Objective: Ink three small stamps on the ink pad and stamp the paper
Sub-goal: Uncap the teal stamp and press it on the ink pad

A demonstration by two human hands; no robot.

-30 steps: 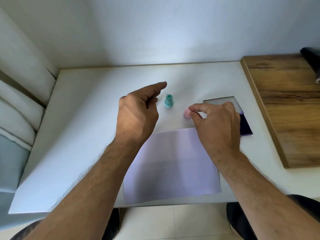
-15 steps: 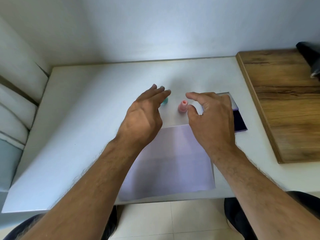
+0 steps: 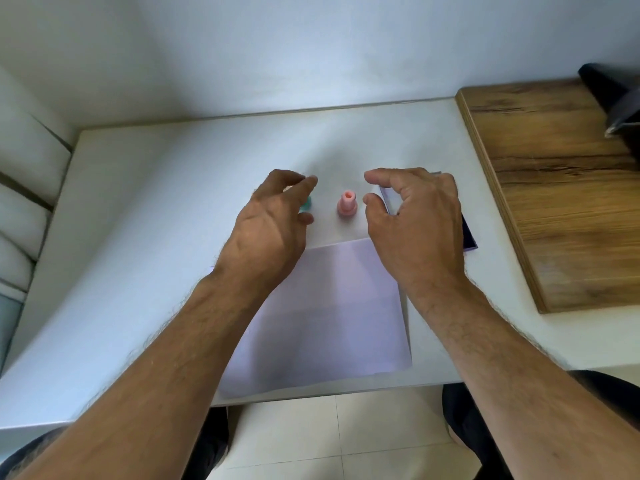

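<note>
Only unmarked pink stamp (image 3: 347,203), paper (image 3: 329,313)

bright, even daylight, cool tint. soft shadows under both forearms on the paper (image 3: 322,306). slight motion blur at fingertips, wide-angle bending at table (image 3: 138,220) edges.

Both forearms bare to frame edge, no sleeves in view; left hand (image 3: 266,233) and right hand (image 3: 420,223) bare, no gloves, rings, watch or bands; visible hair along both forearms and wrists; dark trousers (image 3: 485,427) on both legs at bottom edge, plain fabric, no markings.
</note>
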